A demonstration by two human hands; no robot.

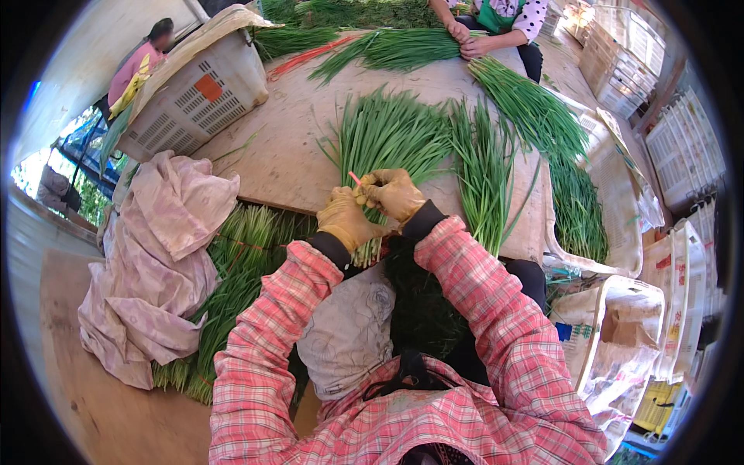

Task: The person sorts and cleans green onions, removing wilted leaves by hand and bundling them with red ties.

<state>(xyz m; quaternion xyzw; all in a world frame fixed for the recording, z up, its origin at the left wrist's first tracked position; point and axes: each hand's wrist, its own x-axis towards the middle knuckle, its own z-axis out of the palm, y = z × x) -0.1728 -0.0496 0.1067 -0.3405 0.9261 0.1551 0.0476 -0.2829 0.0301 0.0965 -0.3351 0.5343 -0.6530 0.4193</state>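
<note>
A thick bunch of green chives [391, 132] fans out on the wooden table, its pale stem ends toward me. Both hands wear yellowish gloves and meet over those stems at the table's near edge. My left hand [346, 217] is closed round the stems, whose cut ends show below it. Close against it, my right hand [394, 194] has its fingers bent in a pinch at a thin pinkish-red tie [355, 178], one end of which sticks up between the hands. The rest of the tie is hidden by the gloves. Just right lies a looser bunch of chives [482, 174].
Across the wooden table [294, 143], a co-worker's hands [469, 40] hold more chives. Red ties [310, 58] lie at the far left, near a white crate [198, 105]. A pinkish cloth [159, 263] partly covers bundled chives [244, 256]. White baskets [608, 198] stand right.
</note>
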